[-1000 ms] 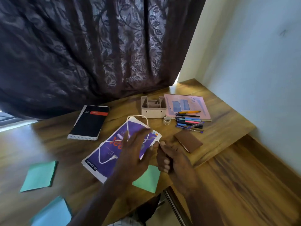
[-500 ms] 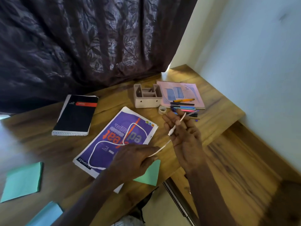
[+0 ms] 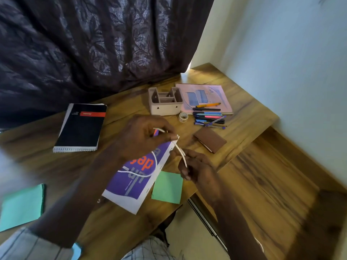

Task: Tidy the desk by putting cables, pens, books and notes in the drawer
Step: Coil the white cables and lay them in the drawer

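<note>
1. Cable (image 3: 180, 152), thin and white, runs between two hands just above the front of a wooden tabletop (image 3: 244, 117). The rest of it trails in a loose curve over a purple booklet (image 3: 131, 181) lying beneath them.
2. The left hand (image 3: 144, 136) is the higher one, and its grip pinches the cable between thumb and fingertips. The right hand (image 3: 197, 167) is lower and nearer the edge, its grip curled round the cable's lower stretch.
3. A green note (image 3: 167, 187) touches the booklet's right side, close to the tabletop's front edge. Farther back lie a black notebook (image 3: 80, 126), a row of pens (image 3: 209, 119) and a pink book (image 3: 204, 96).
4. A lower wooden surface (image 3: 262, 184) sits to the right. I cannot tell whether it is the drawer.
5. The person appears to be gathering the cable into a bundle. The books, pens and notes in view are all out on the tabletop, not yet put away.
6. The main risk is the trailing curve. A quick pull could make it drag across the booklet and nudge that or the green note over the edge.
7. The pinch is also slight, so the springy cable could slip free or uncoil. A loosely wound bundle could then tangle in the drawer.
</note>
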